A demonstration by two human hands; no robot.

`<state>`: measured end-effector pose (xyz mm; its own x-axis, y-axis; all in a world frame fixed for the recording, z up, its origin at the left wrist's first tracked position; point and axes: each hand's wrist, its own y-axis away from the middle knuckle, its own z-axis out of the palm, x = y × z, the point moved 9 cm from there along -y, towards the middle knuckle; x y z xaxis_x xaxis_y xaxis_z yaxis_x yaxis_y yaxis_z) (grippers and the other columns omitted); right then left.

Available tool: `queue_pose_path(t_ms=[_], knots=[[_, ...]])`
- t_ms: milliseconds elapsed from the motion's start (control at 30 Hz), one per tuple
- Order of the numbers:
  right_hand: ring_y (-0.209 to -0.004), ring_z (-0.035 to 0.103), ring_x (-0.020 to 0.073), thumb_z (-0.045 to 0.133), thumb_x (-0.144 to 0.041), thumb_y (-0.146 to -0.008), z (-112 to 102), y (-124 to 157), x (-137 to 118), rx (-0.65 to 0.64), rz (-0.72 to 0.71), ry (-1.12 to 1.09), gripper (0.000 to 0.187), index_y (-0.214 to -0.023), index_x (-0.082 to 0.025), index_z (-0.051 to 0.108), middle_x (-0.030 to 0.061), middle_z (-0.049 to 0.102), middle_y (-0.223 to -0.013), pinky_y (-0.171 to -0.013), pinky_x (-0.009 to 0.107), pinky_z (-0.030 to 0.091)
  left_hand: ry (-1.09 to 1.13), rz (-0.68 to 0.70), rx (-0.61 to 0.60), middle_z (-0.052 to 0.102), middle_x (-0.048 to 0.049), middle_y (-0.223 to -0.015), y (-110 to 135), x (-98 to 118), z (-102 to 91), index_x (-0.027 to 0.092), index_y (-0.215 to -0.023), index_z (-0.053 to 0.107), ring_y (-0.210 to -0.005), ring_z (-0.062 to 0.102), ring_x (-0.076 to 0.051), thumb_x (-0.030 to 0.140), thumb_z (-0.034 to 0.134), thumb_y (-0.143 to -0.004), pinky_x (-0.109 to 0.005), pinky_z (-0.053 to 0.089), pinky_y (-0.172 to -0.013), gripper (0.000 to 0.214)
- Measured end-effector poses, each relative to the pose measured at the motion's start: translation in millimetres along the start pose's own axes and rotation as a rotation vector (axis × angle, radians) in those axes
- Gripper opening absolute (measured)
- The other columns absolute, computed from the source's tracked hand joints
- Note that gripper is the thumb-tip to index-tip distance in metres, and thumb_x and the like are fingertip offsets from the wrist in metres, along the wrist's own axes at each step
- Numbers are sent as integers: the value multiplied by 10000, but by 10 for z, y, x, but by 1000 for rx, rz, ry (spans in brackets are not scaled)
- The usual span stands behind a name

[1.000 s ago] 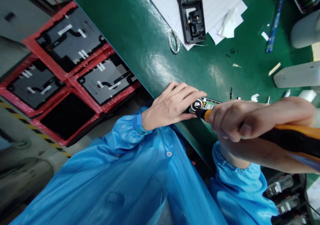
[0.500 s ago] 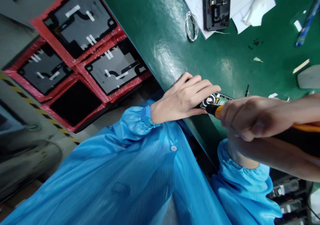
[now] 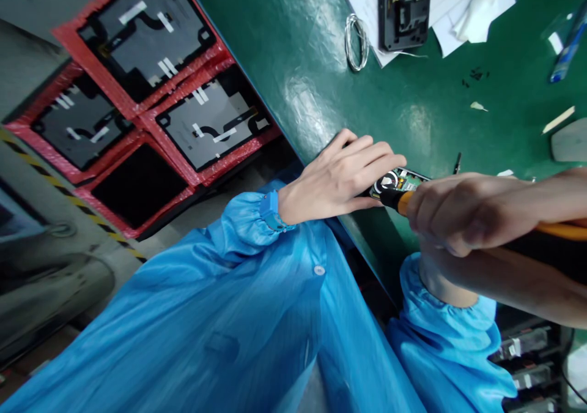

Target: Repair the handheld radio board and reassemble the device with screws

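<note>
My left hand [image 3: 342,174], with a blue wristband, has its index finger and thumb on opposite edges of a slim device with a bare green circuit board [image 3: 408,180]. A round black-and-white part sits at the board's left end. Over the board, a black-and-orange tool resembling a screwdriver [image 3: 402,202] is held in another person's closed hand [image 3: 477,208], whose forearm comes in from the right. My right wrist [image 3: 452,287] rises from its blue cuff beneath the bare arms. My right hand's fingers and whatever they touch are hidden there.
On the green table [image 3: 316,95] lie coiled wire [image 3: 356,43], a black housing [image 3: 404,9], papers [image 3: 449,3] and a blue pen [image 3: 568,52]. Small scraps lie at the right. Red-edged trays [image 3: 137,113] with flat grey panels stand left of the table edge.
The view has shifted slightly, so the things on the table appear a little higher and farther right. Both the hold on the device and the tool's place over it look the same.
</note>
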<state>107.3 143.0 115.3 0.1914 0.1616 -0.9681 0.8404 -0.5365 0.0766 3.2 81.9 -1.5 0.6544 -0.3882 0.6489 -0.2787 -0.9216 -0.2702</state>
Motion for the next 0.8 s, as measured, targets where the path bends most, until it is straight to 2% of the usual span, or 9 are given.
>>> queue_pose_path(t_ms=[133, 200, 333, 433, 633, 800], knots=[[-638, 687, 202, 800, -832, -981, 193, -96, -23, -172, -80, -103, 549, -844, -303, 744, 13, 667, -719, -632, 442, 630, -11, 1, -1, 770, -138, -1541, -1, 4, 2, 208, -1646, 597, -1399, 706, -367, 696, 495, -1218, -524, 467, -1151, 657], [-630, 686, 178, 741, -881, -994, 200, -97, 1, -144, -96, -99, 605, -841, -296, 742, 0, 659, -716, -626, 414, 620, -16, 9, 8, 770, -141, -1540, -1, 13, -4, 192, -1645, 594, -1397, 709, -365, 687, 493, -1222, -520, 466, -1148, 658], [-948, 828, 287, 751, -994, -885, 83, 11, 124, 60, -16, 65, 708, -933, -289, 804, 80, 808, -987, -688, 448, 653, -8, 9, 7, 769, -140, -1542, 1, 11, 0, 199, -1638, 601, -1390, 714, -361, 690, 492, -1222, -516, 463, -1149, 653], [-1049, 836, 327, 785, -988, -860, 109, 69, 154, 62, 2, 103, 702, -959, -294, 810, 95, 819, -1044, -708, 471, 673, -6, 12, 24, 775, -138, -1532, 5, 9, -7, 203, -1637, 601, -1381, 719, -359, 678, 506, -1222, -511, 461, -1144, 638], [-1073, 828, 349, 821, -961, -851, 126, 32, 175, 56, 6, 123, 670, -1008, -310, 818, 98, 816, -1046, -733, 504, 683, -18, 40, 64, 787, -141, -1505, 8, 23, -14, 179, -1611, 615, -1329, 731, -349, 719, 417, -1229, -498, 456, -1117, 690], [-1084, 819, 363, 849, -936, -844, 108, 26, 179, 48, 13, 139, 647, -1055, -325, 824, 100, 812, -1044, -755, 528, 684, -12, 33, 45, 782, -143, -1508, 3, 17, 4, 192, -1624, 610, -1341, 724, -351, 723, 403, -1231, -501, 452, -1121, 692]])
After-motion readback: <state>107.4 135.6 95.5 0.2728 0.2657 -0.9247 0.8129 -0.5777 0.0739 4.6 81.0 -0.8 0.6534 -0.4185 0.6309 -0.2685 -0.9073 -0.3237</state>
